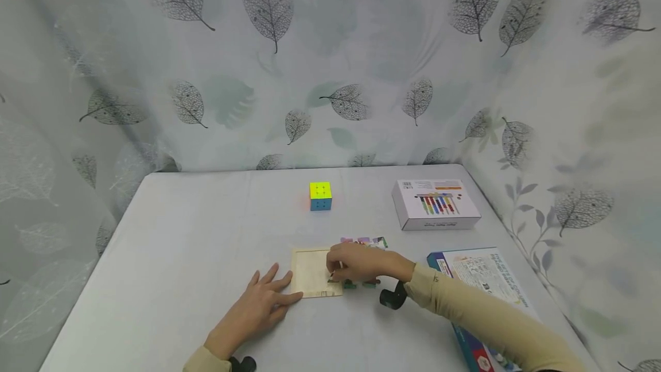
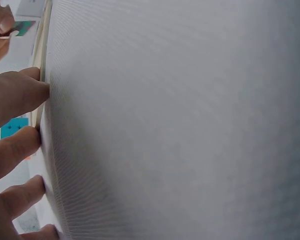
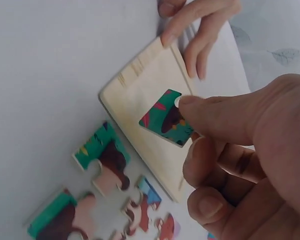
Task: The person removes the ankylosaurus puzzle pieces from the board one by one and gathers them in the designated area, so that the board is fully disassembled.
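Observation:
A shallow wooden puzzle tray (image 1: 308, 263) lies on the white table. My left hand (image 1: 260, 306) is spread flat, its thumb and fingertips touching the tray's left edge. Over the right part of the tray, my right hand (image 1: 356, 263) pinches a green jigsaw piece (image 3: 162, 116) between thumb and fingers; the piece has pink and brown marks. Loose jigsaw pieces (image 3: 101, 152) with green, brown and pink printing lie beside the tray, partly hidden by the right hand in the head view.
A yellow and blue puzzle cube (image 1: 321, 196) stands behind the tray. At the back right sits a white box (image 1: 438, 205) with a colourful picture. A blue and white box (image 1: 488, 274) lies under the right forearm. Patterned curtains (image 1: 330, 62) border the table.

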`<state>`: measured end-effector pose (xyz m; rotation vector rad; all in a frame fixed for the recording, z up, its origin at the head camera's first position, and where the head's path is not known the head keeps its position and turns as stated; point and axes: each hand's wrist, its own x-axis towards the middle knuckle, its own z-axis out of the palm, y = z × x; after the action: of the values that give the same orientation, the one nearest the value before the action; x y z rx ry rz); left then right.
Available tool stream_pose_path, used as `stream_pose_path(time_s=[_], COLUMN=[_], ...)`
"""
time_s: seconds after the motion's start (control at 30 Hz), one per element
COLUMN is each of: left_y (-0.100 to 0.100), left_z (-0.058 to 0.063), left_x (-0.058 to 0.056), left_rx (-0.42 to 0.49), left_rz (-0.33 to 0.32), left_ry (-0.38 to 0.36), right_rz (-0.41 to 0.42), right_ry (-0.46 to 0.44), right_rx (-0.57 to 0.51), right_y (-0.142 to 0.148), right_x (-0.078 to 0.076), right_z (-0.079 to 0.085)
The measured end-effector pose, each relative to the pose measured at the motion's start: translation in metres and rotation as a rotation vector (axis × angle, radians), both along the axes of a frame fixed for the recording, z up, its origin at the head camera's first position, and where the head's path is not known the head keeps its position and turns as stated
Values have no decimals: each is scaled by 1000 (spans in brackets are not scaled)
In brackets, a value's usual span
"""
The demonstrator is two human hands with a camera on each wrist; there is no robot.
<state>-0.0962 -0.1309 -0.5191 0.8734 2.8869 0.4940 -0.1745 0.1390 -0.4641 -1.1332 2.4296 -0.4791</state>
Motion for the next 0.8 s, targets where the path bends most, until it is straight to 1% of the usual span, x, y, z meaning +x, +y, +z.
stream_pose_path(time_s=[0.13,0.3,0.47,0.73,0.8], left_y=[0,1,1,0,0], left_z=[0,-1,-2,-4,-3], left_x=[1,1,1,1,1], left_rx=[4,2,3,22,24], left_rz=[8,27,29,21,24], left_ry=[8,2,-11,32,31], right_rz=[-26,-69,-96,-130,-143], right_ry=[8,-29,-47,-77,-90], right_rx=[7,52,96,196,210], right_y=[14,33,50,73,78], right_x=[-3,-4,-4,-4,-2], right_z=[6,11,14,17,17])
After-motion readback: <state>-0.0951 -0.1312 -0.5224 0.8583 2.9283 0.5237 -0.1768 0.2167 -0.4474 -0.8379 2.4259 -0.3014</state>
